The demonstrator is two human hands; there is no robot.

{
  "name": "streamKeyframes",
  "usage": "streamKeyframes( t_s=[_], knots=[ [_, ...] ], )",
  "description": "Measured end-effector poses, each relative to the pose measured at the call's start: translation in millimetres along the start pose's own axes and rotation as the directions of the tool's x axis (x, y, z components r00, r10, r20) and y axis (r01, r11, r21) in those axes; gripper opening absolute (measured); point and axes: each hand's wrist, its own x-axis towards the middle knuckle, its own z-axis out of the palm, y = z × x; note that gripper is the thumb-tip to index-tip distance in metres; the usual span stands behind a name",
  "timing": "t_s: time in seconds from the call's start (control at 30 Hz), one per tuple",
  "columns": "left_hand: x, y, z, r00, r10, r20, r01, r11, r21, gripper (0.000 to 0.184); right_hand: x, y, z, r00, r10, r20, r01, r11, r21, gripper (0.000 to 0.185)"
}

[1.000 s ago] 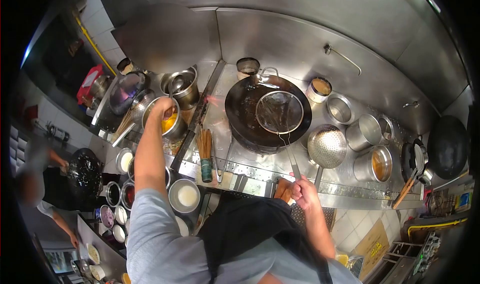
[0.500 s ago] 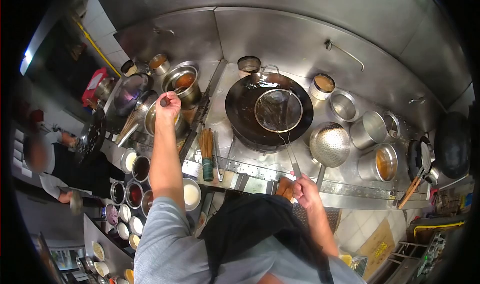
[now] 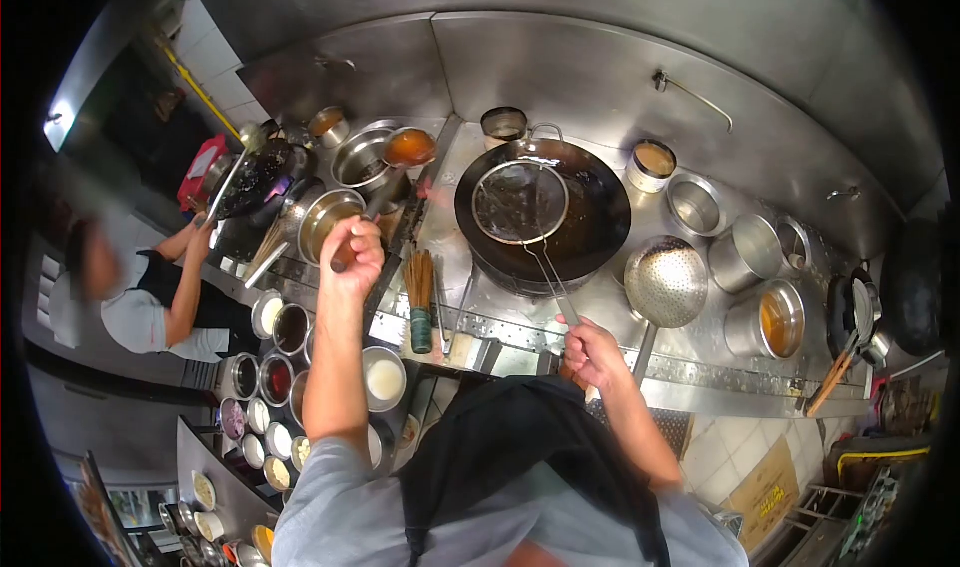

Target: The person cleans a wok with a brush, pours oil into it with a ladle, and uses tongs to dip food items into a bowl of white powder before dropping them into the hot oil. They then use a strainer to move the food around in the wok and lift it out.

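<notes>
My left hand (image 3: 352, 255) is closed around the dark handle of a ladle (image 3: 411, 147). The ladle's bowl holds orange-brown liquid and hangs above the right rim of a steel pot (image 3: 352, 167). My right hand (image 3: 593, 354) grips the handle of a round wire-mesh strainer (image 3: 519, 202). Its mesh is over the left part of a large dark wok (image 3: 595, 212), which has a shiny dark surface inside. A perforated skimmer (image 3: 666, 282) lies just right of the wok, its handle close to my right hand.
A bamboo brush (image 3: 419, 302) lies between the two cooking areas. Steel pots (image 3: 745, 257) and a tin (image 3: 651, 165) stand on the right. Bowls of sauces (image 3: 291, 328) are at the lower left. Beyond them, a co-worker (image 3: 165, 297) handles another wok (image 3: 262, 177).
The ladle has come up out of the pot, carrying orange-brown liquid, and moved right. The strainer has shifted left over the wok. The co-worker's wok now sits farther back.
</notes>
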Motion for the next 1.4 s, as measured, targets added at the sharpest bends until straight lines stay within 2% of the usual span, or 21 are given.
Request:
streamKeyframes(
  t_s=[0.17,0.27,0.33,0.37,0.4,0.47,0.5,0.57,0.6,0.67,0.7,0.73,0.8,0.87,0.93,0.97,1.0,1.07,1.2,1.23,1.4],
  knots=[
    [-12,-59,-11,0.991,-0.096,-0.097,0.098,0.995,0.012,0.014,4,-2,9,1.0,0.021,0.023,-0.02,0.999,-0.03,0.031],
    [-10,-88,-33,0.976,-0.115,-0.186,0.145,0.977,0.157,0.007,1,-3,14,1.0,0.014,0.009,-0.014,0.999,-0.044,0.032],
    [-18,-112,-19,0.952,-0.01,-0.306,0.132,0.916,0.379,0.032,-2,-2,14,0.999,-0.006,-0.032,0.004,0.998,-0.069,0.032],
    [-14,-115,-33,0.962,-0.018,-0.274,0.147,0.876,0.459,0.059,-5,-2,14,0.999,-0.008,-0.036,0.006,0.997,-0.077,0.032],
    [-19,-119,-28,0.959,-0.025,-0.282,0.19,0.797,0.573,0.068,-8,-1,15,0.998,-0.027,-0.065,0.023,0.998,-0.052,0.032],
    [-22,-129,-30,0.961,0.013,-0.275,0.191,0.688,0.7,0.074,-14,0,14,0.994,-0.044,-0.095,0.041,0.998,-0.042,0.033],
    [-25,-130,-31,0.963,0.016,-0.27,0.183,0.697,0.693,0.074,-16,0,14,0.989,-0.063,-0.133,0.057,0.997,-0.051,0.032],
    [-33,-131,-35,0.971,0.02,-0.239,0.216,0.356,0.909,0.075,-19,3,11,0.975,-0.121,-0.189,0.11,0.992,-0.065,0.031],
    [-35,-132,-46,0.971,0.029,-0.236,0.208,0.373,0.904,0.075,-20,6,13,0.975,-0.118,-0.186,0.104,0.991,-0.084,0.031],
    [-35,-138,-78,0.981,0.17,-0.093,0.118,-0.142,0.983,0.075,-18,9,20,0.904,-0.296,-0.309,0.179,0.918,-0.355,0.031],
    [-38,-143,-89,0.972,0.223,-0.071,0.128,-0.254,0.959,0.075,-16,10,26,0.885,-0.338,-0.32,0.203,0.9,-0.386,0.031],
    [-40,-147,-101,0.968,0.239,-0.07,0.129,-0.24,0.962,0.075,-13,10,36,0.89,-0.337,-0.308,0.199,0.893,-0.403,0.031],
    [-42,-151,-121,0.961,0.251,-0.117,0.211,-0.387,0.898,0.072,-10,9,62,0.849,-0.441,-0.29,0.294,0.852,-0.433,0.031],
    [-46,-150,-133,0.958,0.244,-0.149,0.235,-0.374,0.897,0.071,-4,4,100,0.861,-0.44,-0.254,0.307,0.849,-0.429,0.03],
    [-49,-151,-152,0.956,0.283,-0.075,0.186,-0.388,0.903,0.068,13,5,139,0.925,-0.353,-0.143,0.294,0.9,-0.321,0.027],
    [-50,-150,-159,0.956,0.283,-0.083,0.17,-0.3,0.938,0.063,27,8,157,0.945,-0.312,-0.1,0.271,0.916,-0.296,0.025],
    [-52,-147,-157,0.952,0.293,-0.084,0.173,-0.292,0.941,0.063,44,13,174,0.961,-0.27,-0.056,0.246,0.93,-0.272,0.024],
    [-59,-140,-152,0.963,0.245,-0.11,0.191,-0.338,0.921,0.058,85,29,201,0.984,-0.172,0.04,0.176,0.96,-0.217,0.022],
    [-69,-132,-150,0.973,0.217,-0.074,0.148,-0.347,0.926,0.048,171,64,259,0.99,-0.005,0.142,0.024,0.991,-0.134,0.019],
    [-67,-138,-165,0.968,0.251,-0.006,0.098,-0.356,0.929,0.045,191,73,272,0.989,0.006,0.149,0.015,0.991,-0.136,0.019],
    [-74,-136,-160,0.977,0.21,-0.043,0.112,-0.327,0.938,0.048,273,112,311,0.963,0.116,0.244,-0.101,0.992,-0.07,0.024]
  ],
)
